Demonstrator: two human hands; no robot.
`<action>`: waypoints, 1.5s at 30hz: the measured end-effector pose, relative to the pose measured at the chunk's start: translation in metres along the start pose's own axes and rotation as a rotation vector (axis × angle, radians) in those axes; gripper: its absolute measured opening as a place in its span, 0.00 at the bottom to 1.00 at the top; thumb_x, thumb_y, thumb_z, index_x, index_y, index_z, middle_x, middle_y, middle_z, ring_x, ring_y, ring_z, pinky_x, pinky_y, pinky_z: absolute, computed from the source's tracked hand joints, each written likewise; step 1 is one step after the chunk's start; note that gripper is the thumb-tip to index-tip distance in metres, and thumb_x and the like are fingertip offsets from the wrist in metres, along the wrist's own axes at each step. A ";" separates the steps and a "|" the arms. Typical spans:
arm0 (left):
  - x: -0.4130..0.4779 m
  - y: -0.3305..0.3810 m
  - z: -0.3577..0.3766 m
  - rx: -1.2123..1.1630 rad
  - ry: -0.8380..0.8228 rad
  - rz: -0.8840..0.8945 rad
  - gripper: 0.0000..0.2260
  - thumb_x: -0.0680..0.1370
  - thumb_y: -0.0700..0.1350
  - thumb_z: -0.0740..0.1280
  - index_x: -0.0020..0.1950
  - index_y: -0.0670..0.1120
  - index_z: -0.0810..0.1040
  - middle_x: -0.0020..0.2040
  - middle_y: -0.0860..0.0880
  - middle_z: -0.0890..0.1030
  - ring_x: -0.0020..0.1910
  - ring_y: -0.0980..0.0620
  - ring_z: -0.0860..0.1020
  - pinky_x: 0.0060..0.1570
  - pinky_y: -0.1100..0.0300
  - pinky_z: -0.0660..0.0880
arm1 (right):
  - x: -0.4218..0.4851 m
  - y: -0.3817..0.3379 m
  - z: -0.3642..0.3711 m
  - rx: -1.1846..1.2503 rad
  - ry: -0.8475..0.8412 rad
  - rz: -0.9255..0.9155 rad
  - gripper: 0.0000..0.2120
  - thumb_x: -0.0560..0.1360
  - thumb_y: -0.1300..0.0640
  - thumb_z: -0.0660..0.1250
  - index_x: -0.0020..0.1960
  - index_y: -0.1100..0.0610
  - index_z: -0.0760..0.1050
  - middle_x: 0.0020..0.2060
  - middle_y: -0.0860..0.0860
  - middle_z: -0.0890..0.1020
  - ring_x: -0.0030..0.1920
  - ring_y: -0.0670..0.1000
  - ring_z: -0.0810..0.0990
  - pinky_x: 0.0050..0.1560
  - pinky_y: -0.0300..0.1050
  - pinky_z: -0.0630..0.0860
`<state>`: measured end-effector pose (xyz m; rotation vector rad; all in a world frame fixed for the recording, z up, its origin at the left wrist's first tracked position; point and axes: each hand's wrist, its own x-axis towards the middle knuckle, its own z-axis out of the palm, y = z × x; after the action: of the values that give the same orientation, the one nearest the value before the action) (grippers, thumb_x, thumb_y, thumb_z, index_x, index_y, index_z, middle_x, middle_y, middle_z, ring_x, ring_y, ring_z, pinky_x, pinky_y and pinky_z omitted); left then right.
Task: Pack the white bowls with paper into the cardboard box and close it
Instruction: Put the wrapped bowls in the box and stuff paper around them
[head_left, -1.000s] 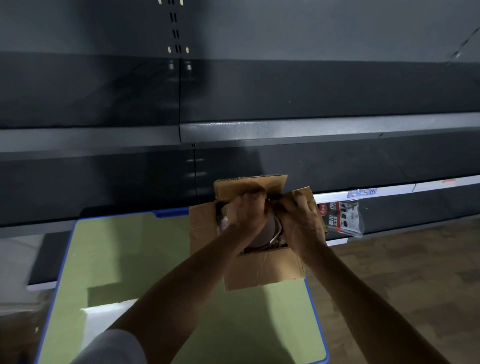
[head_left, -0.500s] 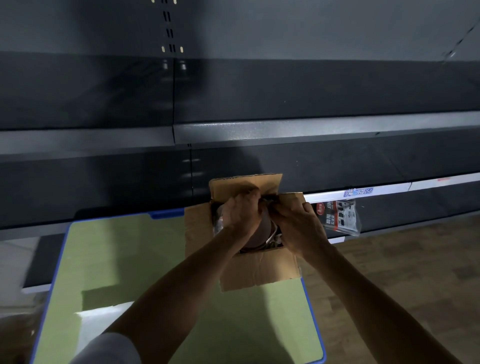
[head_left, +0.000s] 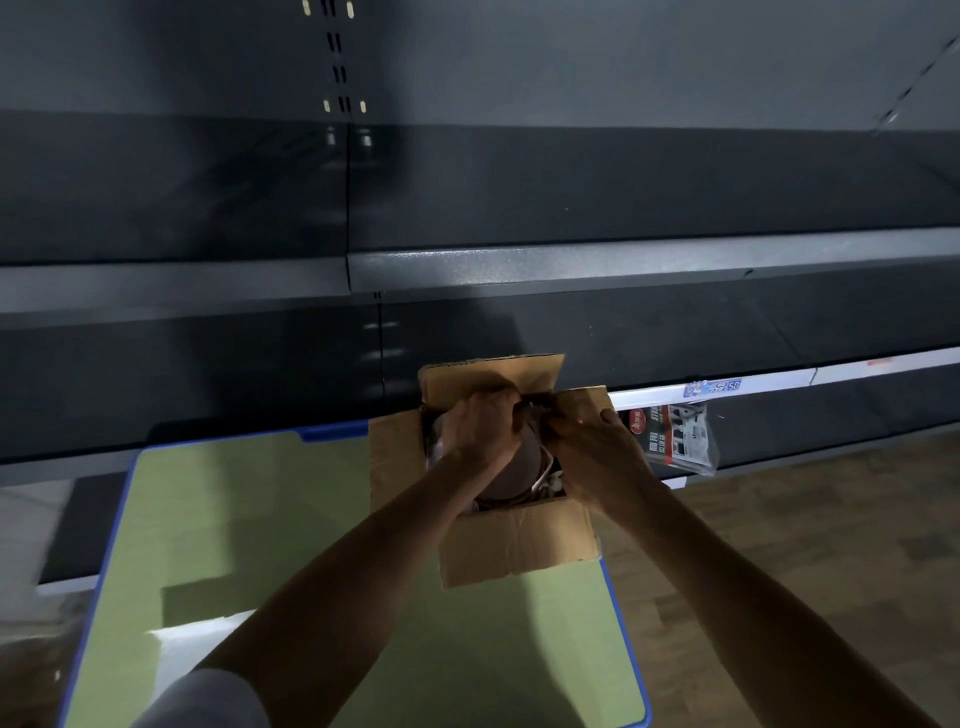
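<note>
- The cardboard box (head_left: 519, 545) sits on the far right corner of the green table (head_left: 260, 519), the one with the blue rim, right up against the dark shelving (head_left: 571, 265).
- All four flaps are open. The far one stands upright, the left and near ones lie flat out, and the right one is tucked behind the right hand.
- Both hands are down in the box's opening, close together at its far edge.
- The left hand (head_left: 483, 426) has its fingers clenched over the top of what's inside, with the knuckles up.
- The right hand (head_left: 592, 447) is also curled in, its fingertips meeting the left hand's.
- Between them they're grasping a dark crinkly bit that looks like paper (head_left: 532, 410). It's in shadow, so I can't tell more than that.
- Below the hands there's a round shape inside the box, which I take for a bowl (head_left: 519, 467). It looks brownish in this light, with a pale edge showing on its right side.
- I can't tell how many bowls are in there.
- A white sheet (head_left: 171, 649) lies flat on the near left of the table, well apart from the box.
- A grey sleeve (head_left: 208, 696) shows at the bottom on the left arm.
- A plastic packet (head_left: 675, 441) hangs off the shelf just right of the box, with wooden floor (head_left: 805, 519) below it.
</note>
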<state>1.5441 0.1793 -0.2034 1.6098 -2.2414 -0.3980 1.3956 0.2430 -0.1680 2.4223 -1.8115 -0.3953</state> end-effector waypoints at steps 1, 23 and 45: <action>0.000 0.000 0.000 0.007 0.005 0.001 0.11 0.81 0.57 0.61 0.52 0.53 0.80 0.43 0.54 0.83 0.41 0.54 0.82 0.32 0.63 0.69 | 0.001 0.000 0.000 0.005 -0.019 0.000 0.29 0.64 0.55 0.76 0.65 0.51 0.76 0.59 0.47 0.81 0.57 0.59 0.78 0.50 0.53 0.77; -0.009 -0.005 0.006 -0.044 -0.030 0.066 0.08 0.78 0.51 0.65 0.56 0.52 0.77 0.46 0.53 0.83 0.45 0.53 0.82 0.45 0.57 0.79 | 0.016 0.005 -0.001 0.130 0.130 0.055 0.22 0.67 0.54 0.74 0.60 0.45 0.77 0.55 0.45 0.81 0.56 0.58 0.74 0.56 0.54 0.73; -0.019 0.001 -0.017 0.099 -0.200 0.223 0.22 0.77 0.49 0.65 0.70 0.56 0.69 0.59 0.51 0.80 0.61 0.49 0.77 0.66 0.49 0.68 | -0.014 -0.005 -0.009 0.269 0.143 0.123 0.18 0.69 0.55 0.72 0.59 0.48 0.80 0.54 0.49 0.83 0.60 0.58 0.75 0.63 0.49 0.69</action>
<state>1.5560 0.1978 -0.1899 1.3981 -2.5965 -0.4087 1.3990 0.2567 -0.1580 2.4088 -2.0500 0.0348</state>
